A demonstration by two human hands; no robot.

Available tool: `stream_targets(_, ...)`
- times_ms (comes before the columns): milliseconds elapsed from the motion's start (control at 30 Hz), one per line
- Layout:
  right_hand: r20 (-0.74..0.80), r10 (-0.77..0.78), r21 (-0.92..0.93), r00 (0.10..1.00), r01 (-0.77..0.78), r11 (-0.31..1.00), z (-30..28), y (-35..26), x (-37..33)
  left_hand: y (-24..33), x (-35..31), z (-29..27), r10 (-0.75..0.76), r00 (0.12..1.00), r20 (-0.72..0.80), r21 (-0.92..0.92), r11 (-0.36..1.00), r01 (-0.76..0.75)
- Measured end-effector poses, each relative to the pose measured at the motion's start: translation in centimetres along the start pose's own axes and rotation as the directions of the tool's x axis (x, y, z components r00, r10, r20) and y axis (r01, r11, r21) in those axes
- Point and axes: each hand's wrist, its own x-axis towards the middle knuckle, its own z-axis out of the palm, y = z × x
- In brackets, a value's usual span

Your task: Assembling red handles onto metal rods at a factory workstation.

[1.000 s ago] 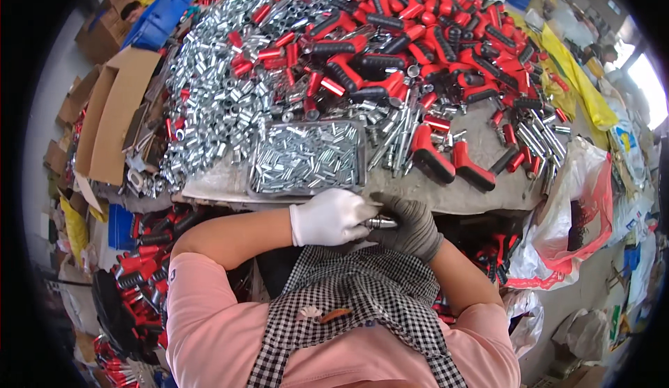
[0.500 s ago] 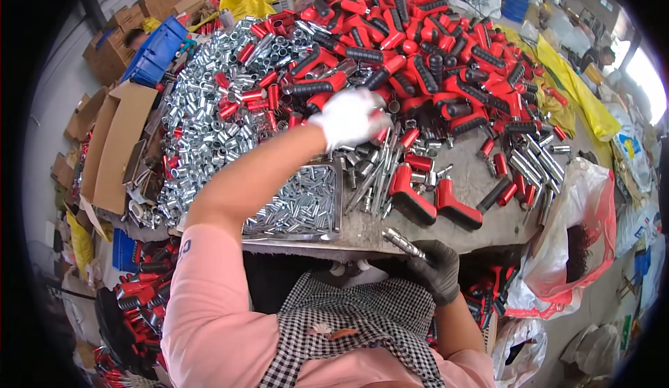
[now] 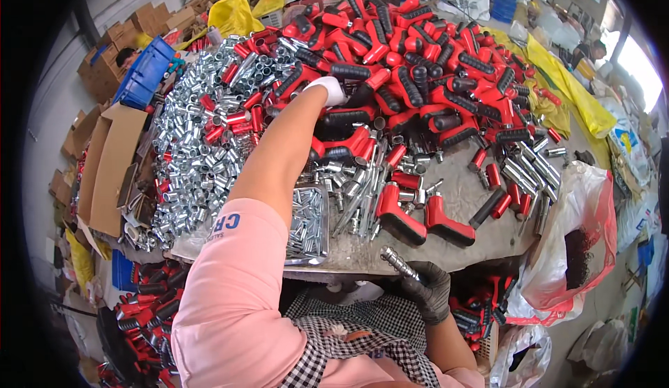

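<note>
Head view, grey worktop (image 3: 456, 179), red-black handles (image 3: 414, 85); yellow sheeting (image 3: 568, 102), stacked cartons (image 3: 150, 20)

Silver metal shaft (image 3: 399, 262), tilted, in right hand (image 3: 430, 292); red-black handles (image 3: 419, 81) heaped.

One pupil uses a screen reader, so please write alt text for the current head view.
A white-gloved left hand reaches among red and black handles heaped on a worktable, while the grey-gloved right hand holds a silver metal part near the table's edge. Silver cylinders are piled at left, beside a partly hidden tray of small metal pins.
</note>
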Motion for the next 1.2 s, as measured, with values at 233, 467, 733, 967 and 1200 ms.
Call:
stream_targets(233, -0.019, -0.008, 0.041, 1.000, 0.009, 0.999, 1.1, -1.2, -0.3, -1.7, -3.9, -1.3, 0.033, 0.883, -0.468, -0.225, 0.962, -0.155)
stream_targets(467, 0.029, 0.001, 0.130, 1.000, -0.004, 0.992, 3.3, -2.2, -1.3, 0.0, -17.2, -4.8, -0.113, 0.980, -0.162, -0.900, -0.390, -0.193)
stream_targets(733, 0.078, -0.082, -0.257, 0.994, 0.100, 0.961, 5.9, -2.3, -2.5, 3.5, -38.0, 1.1, 0.183, 0.943, 0.279, -0.960, 0.032, 0.278)
stream_targets(967, 0.145, -0.035, -0.207, 0.989, 0.064, 0.976, 6.8, -2.2, -3.5, 1.8, -45.9, 3.8, 0.233, 0.888, 0.398, -0.873, 0.392, 0.288)
stream_targets(1200, 0.392, -0.100, -0.334, 0.914, 0.243, 0.911, 8.0, -3.2, -3.8, 0.3, -48.4, 6.2, 0.233, 0.944, 0.234, -0.929, 0.341, 0.146)
